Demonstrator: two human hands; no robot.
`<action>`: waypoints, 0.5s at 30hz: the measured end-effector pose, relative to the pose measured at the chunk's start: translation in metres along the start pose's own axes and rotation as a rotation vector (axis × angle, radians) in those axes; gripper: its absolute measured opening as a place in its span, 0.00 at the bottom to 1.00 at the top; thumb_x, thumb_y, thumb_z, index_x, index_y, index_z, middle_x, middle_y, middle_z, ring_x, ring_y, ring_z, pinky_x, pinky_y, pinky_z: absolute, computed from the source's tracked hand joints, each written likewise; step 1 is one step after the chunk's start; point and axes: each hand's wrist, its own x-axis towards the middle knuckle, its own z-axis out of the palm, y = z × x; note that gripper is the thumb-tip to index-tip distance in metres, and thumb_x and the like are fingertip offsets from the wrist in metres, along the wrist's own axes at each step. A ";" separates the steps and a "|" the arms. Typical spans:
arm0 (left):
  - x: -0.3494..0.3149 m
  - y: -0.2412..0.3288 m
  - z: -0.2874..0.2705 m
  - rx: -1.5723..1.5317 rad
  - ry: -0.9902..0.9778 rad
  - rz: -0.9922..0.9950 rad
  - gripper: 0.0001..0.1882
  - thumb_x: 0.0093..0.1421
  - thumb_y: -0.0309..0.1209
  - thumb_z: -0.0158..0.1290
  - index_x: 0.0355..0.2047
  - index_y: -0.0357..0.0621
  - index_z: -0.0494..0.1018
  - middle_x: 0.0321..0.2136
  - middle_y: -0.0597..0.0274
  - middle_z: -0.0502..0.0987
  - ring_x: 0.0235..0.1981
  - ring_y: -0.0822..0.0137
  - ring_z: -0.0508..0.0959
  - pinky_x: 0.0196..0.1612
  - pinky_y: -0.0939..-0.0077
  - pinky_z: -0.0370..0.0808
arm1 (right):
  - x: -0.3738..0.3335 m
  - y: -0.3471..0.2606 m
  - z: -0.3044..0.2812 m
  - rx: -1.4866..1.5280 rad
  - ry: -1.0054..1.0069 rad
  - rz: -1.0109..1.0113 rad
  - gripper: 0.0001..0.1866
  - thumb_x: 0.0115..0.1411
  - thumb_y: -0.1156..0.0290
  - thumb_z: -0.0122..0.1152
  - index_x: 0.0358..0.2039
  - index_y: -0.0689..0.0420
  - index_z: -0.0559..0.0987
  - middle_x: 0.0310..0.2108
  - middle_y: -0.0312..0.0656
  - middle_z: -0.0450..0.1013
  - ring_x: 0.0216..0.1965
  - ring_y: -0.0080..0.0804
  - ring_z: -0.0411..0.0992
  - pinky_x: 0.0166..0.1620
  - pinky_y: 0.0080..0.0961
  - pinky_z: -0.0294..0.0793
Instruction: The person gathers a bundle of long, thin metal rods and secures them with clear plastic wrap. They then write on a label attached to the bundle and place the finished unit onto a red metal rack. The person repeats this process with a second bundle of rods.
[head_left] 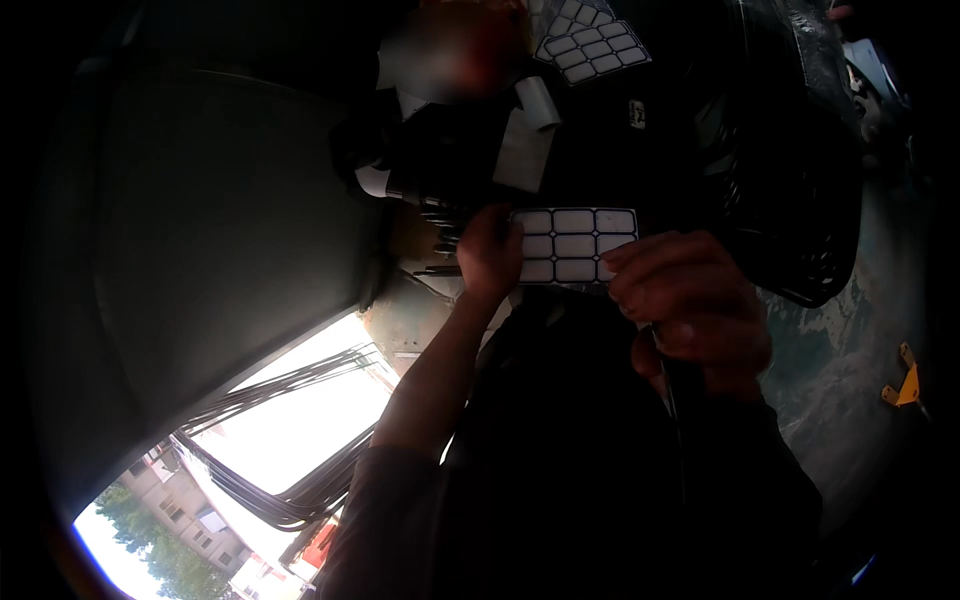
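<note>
A white sheet of blank labels [574, 246] with dark blue borders lies in front of me in the middle of the view. Its left edge is gripped by my left hand [489, 255], with the fingers closed and partly hidden in shadow. My right hand [692, 305] is curled at the sheet's lower right corner, its forefinger tip overlapping a label there. Whether those closed fingers pinch the sheet or something small cannot be made out. A thin line runs down below the right hand, too dark to name.
More label sheets [597, 52] lie overlapped at the far side. Nearer are a white roll [538, 103] and a pale grey piece [522, 150]. Black cables [285, 505] hang at the lower left by a bright opening. A yellow bracket-like piece [906, 384] is at the right.
</note>
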 end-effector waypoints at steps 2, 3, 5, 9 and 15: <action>0.000 -0.001 -0.001 -0.026 -0.001 0.023 0.16 0.58 0.27 0.64 0.47 0.43 0.81 0.36 0.51 0.84 0.35 0.53 0.86 0.41 0.60 0.82 | 0.003 -0.022 0.005 -0.046 0.024 -0.076 0.18 0.60 0.73 0.73 0.49 0.50 0.79 0.42 0.45 0.78 0.39 0.40 0.81 0.38 0.37 0.88; -0.001 -0.001 -0.002 -0.041 -0.009 0.027 0.16 0.58 0.27 0.64 0.47 0.43 0.81 0.36 0.52 0.84 0.35 0.53 0.85 0.40 0.60 0.82 | 0.003 -0.032 0.009 -0.076 0.054 -0.092 0.18 0.59 0.72 0.74 0.49 0.48 0.79 0.42 0.44 0.78 0.38 0.39 0.81 0.37 0.38 0.89; -0.004 -0.005 -0.005 -0.041 -0.022 0.043 0.16 0.58 0.27 0.64 0.47 0.43 0.81 0.35 0.52 0.84 0.35 0.53 0.85 0.40 0.60 0.82 | 0.004 -0.055 0.009 -0.137 -0.036 -0.095 0.18 0.63 0.68 0.72 0.50 0.45 0.75 0.45 0.44 0.74 0.43 0.41 0.78 0.37 0.40 0.87; -0.004 -0.011 -0.001 -0.091 -0.065 0.052 0.16 0.59 0.28 0.64 0.47 0.43 0.80 0.35 0.52 0.84 0.35 0.53 0.85 0.41 0.60 0.82 | 0.006 -0.089 0.015 -0.244 -0.100 -0.067 0.16 0.67 0.64 0.70 0.50 0.40 0.72 0.48 0.40 0.70 0.44 0.40 0.75 0.36 0.38 0.85; -0.005 -0.005 -0.008 -0.095 -0.037 0.089 0.15 0.59 0.28 0.63 0.47 0.42 0.81 0.36 0.51 0.83 0.36 0.52 0.85 0.42 0.60 0.82 | 0.002 -0.121 0.015 -0.378 -0.181 -0.128 0.13 0.68 0.61 0.68 0.48 0.36 0.72 0.50 0.36 0.69 0.43 0.36 0.73 0.35 0.34 0.83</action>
